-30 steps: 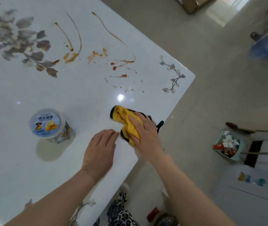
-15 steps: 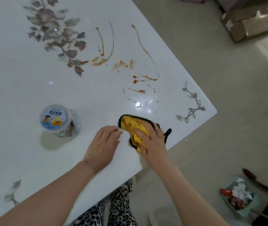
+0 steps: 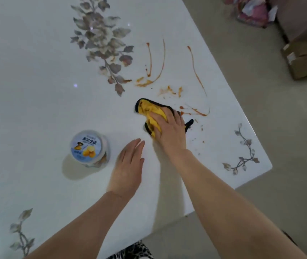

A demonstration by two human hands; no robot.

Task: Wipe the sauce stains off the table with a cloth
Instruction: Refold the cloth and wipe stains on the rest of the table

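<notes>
A yellow cloth with a black edge [image 3: 147, 108] lies bunched on the white table [image 3: 37, 90]. My right hand [image 3: 169, 131] presses flat on the cloth, its fingers partly closed over the folds. Orange-brown sauce stains [image 3: 152, 71] streak the table beyond the cloth, with thinner trails [image 3: 195, 112] touching the cloth's right side and small specks [image 3: 202, 128] to the right. My left hand [image 3: 128, 169] rests flat on the table nearer to me, fingers together, holding nothing.
A round tub with a blue printed lid [image 3: 87, 146] stands left of my left hand. Grey leaf patterns [image 3: 102, 42] decorate the table. The table's corner [image 3: 268, 165] is to the right. Cardboard boxes [image 3: 305, 60] sit on the floor beyond.
My right hand has pushed the cloth away from the front edge, up to the lowest sauce trails. My left hand stays flat on the table. The camera view has shifted forward over the table.
</notes>
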